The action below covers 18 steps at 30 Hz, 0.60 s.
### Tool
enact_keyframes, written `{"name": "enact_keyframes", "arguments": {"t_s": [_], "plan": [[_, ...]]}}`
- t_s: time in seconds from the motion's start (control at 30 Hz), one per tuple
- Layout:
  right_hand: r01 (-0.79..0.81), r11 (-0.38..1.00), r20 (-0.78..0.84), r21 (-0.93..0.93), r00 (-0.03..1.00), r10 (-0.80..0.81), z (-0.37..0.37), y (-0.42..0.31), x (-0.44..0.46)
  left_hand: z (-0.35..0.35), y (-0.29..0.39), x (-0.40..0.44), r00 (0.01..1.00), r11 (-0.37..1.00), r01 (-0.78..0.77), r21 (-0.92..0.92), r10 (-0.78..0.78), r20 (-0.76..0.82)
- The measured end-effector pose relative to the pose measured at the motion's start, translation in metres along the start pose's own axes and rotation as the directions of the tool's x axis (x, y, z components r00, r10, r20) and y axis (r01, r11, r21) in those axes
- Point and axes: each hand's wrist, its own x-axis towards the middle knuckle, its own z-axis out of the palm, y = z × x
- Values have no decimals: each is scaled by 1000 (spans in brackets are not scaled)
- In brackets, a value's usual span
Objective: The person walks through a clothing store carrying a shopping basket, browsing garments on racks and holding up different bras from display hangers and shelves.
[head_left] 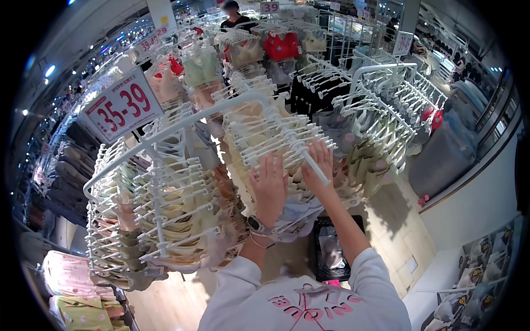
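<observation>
White hangers (270,135) with cream and pale garments hang in a dense row on a white rack arm (316,165). My left hand (269,185), with a watch at the wrist, lies against the hangers left of the arm's end, fingers stretched out. On the other side of the arm's end, my right hand (318,163) rests on the hangers, its fingers extended and pointing away from me. Neither hand shows anything gripped. Grey-blue garments (298,212) hang below my hands.
A black crate (333,248) stands on the floor below my right arm. More hanger rows (176,193) fill the left, under a price sign (124,105). Another rack (383,66) is at the right. A person (236,19) stands at the back. Folded pink fabric (69,273) lies lower left.
</observation>
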Motion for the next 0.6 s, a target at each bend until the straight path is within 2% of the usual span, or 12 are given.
{"name": "enact_keyframes", "arguments": {"t_s": [0.4, 0.6], "plan": [[-32, 995, -21, 95, 999, 34, -18, -4, -8, -11, 9, -8, 999, 1000, -16, -6, 16, 34], [-42, 996, 4, 76, 999, 41, -20, -3, -13, -19, 11, -9, 998, 999, -24, -34, 26, 65]]}}
